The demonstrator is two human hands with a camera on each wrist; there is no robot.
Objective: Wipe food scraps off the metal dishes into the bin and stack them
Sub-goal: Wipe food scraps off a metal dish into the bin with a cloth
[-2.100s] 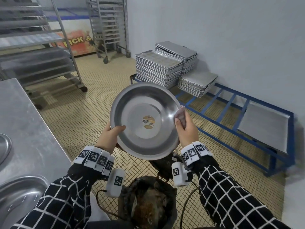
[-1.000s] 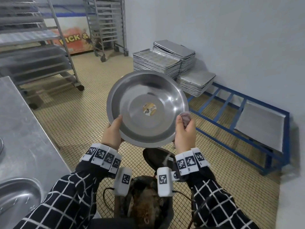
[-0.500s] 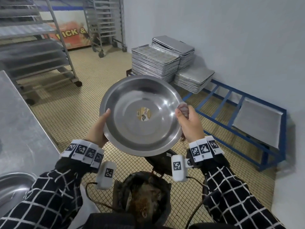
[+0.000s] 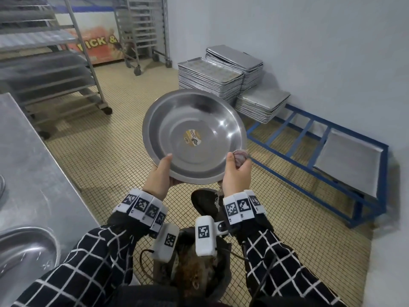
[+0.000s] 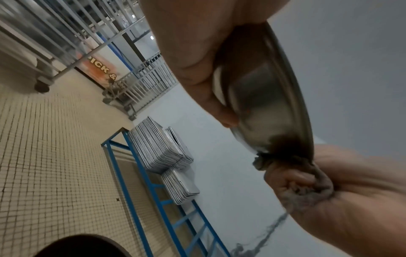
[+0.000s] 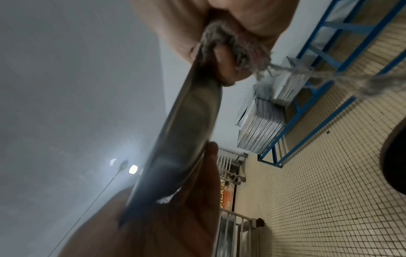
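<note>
A round metal dish (image 4: 194,138) is held up in front of the person, above the dark bin (image 4: 199,269) that stands on the tiled floor (image 4: 93,140) at their feet. The dish is tilted steeply, its hollow facing back toward the person and its far rim raised higher than the near one; being round, it has no long axis of its own, and a small oval sticker (image 4: 192,137) sits at the centre of the bowl. The left hand (image 4: 159,176) grips the lower left rim, thumb over the inside edge and fingers curled behind the back of the dish — the left wrist view shows those fingers (image 5: 197,73) pressed against the underside. The right hand (image 4: 236,173) is clamped on a crumpled greyish cloth (image 4: 240,155), bunched between thumb and fingers and pressed against the lower right rim; in the right wrist view a loose thread trails from the cloth (image 6: 228,41) beside the dish's edge. To the person's left runs a steel counter (image 4: 33,165) with a sink basin (image 4: 24,253) set in it. Ahead, against the pale wall, stacks of metal trays (image 4: 212,78) rest on a blue frame (image 4: 309,160), and wheeled racks (image 4: 141,29) stand further back.
</note>
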